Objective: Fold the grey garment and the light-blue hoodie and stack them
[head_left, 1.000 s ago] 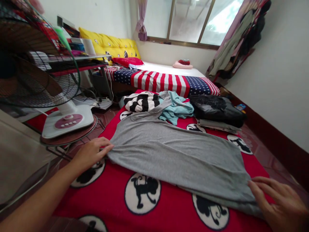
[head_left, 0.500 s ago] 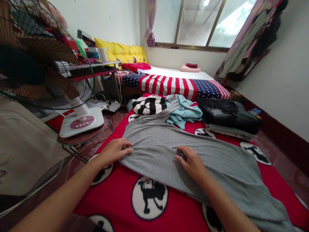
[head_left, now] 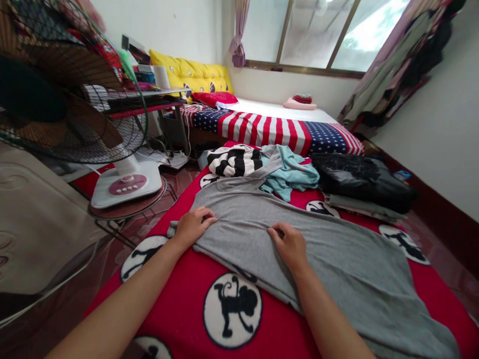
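Note:
A long grey knit garment (head_left: 344, 259) lies spread across a red blanket (head_left: 179, 309) with monkey patches. My left hand (head_left: 195, 225) pinches its cloth near the left end, thumb and fingers together. To the right, my right hand (head_left: 290, 245) pinches the same cloth near the middle. A slight crease runs between the two hands. Just beyond the garment sit a black-and-white striped cloth (head_left: 235, 161) and a crumpled light-blue garment (head_left: 290, 172), partly under a grey strip of cloth.
Folded black clothes (head_left: 359, 174) are stacked at the right. A fan (head_left: 127, 184) stands on a round stool at the left, beside a small desk (head_left: 164, 94). Behind is a bed with a flag-patterned cover (head_left: 262, 130). Clothes (head_left: 396, 75) hang on the right wall.
Both hands have closed from loosely curled fingers into pinches on the grey cloth. My left hand has shifted slightly right and up, and the cloth between the hands is drawn into a crease.

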The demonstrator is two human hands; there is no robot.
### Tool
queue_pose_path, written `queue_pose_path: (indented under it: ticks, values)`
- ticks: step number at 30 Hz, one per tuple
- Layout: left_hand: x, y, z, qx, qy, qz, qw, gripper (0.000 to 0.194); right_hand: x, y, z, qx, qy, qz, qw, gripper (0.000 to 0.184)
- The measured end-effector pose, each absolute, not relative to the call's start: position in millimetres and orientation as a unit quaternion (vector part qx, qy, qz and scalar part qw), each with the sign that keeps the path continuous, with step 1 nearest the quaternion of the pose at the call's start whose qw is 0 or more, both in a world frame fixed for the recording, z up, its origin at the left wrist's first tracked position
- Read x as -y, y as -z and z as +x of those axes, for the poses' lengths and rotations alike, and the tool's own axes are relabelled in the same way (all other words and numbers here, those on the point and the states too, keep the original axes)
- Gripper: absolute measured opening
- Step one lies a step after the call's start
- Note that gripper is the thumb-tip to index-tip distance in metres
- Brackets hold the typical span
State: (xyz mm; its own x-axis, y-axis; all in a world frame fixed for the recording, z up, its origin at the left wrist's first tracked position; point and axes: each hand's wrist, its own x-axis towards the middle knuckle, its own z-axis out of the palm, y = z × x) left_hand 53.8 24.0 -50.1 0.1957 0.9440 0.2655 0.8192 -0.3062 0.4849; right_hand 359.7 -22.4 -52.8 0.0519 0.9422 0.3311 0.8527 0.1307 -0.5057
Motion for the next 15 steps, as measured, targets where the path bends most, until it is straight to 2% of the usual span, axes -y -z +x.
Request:
queue_pose_path:
  ticks: [5, 9, 12, 15]
  values:
    - [-16.8, 38.6, 61.6, -0.57, -0.317, 0.752, 0.092, 0.013, 21.6, 53.6, 358.9, 0.689, -0.054, -0.652, 0.311, 0.023]
    - [8.7, 20.4, 114.5, -0.459, -0.412, 0.778, 0.121, 0.023, 21.0, 54.4, 358.9, 0.693, -0.041, -0.653, 0.303, 0.022]
    - [28.9, 25.3, 163.8, -0.407, -0.32, 0.839, 0.168, 0.038, 20.6, 54.4, 358.7, 0.692, -0.039, -0.652, 0.308, 0.023]
    - [39.4, 44.5, 191.4, -0.429, -0.222, 0.867, 0.122, 0.059, 20.6, 54.1, 358.1, 0.692, -0.039, -0.646, 0.32, 0.025]
